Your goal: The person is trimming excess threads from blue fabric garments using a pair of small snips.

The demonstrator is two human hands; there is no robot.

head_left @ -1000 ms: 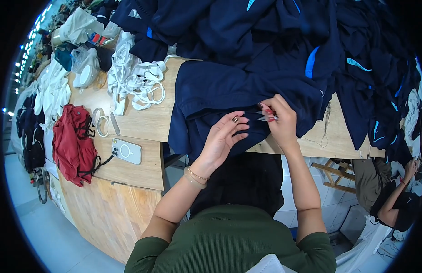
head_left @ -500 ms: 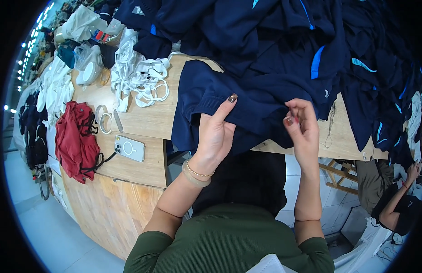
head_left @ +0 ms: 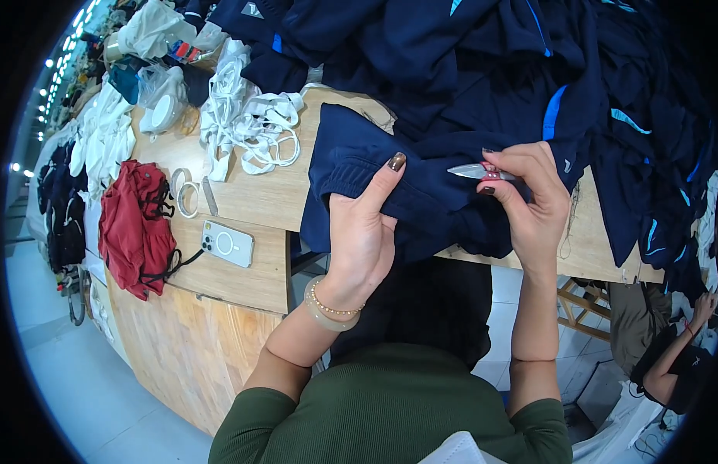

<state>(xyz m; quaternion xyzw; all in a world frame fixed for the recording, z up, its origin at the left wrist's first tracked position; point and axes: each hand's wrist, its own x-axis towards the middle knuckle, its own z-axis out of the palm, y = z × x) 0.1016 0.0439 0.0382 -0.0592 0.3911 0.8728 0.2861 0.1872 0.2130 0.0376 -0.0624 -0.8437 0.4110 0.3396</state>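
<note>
A navy garment with a gathered elastic edge lies in front of me, part of it on the table and part hanging over the near edge. My left hand grips it beside the gathered edge, thumb raised on top and the other fingers hidden in the cloth. In my right hand is a pair of thread snips with red on the handle. Their pale pointed blades aim left, above the navy cloth. Whether the tips touch the fabric I cannot tell.
A heap of navy garments covers the table's far side. To the left are white straps, tape rolls, a phone and a red bag. Another person's arm shows at far right, by a wooden stool.
The snips in my right hand have turned so their blades now show, pointing left. My right hand has shifted slightly right and up. My left hand keeps its grip on the garment.
</note>
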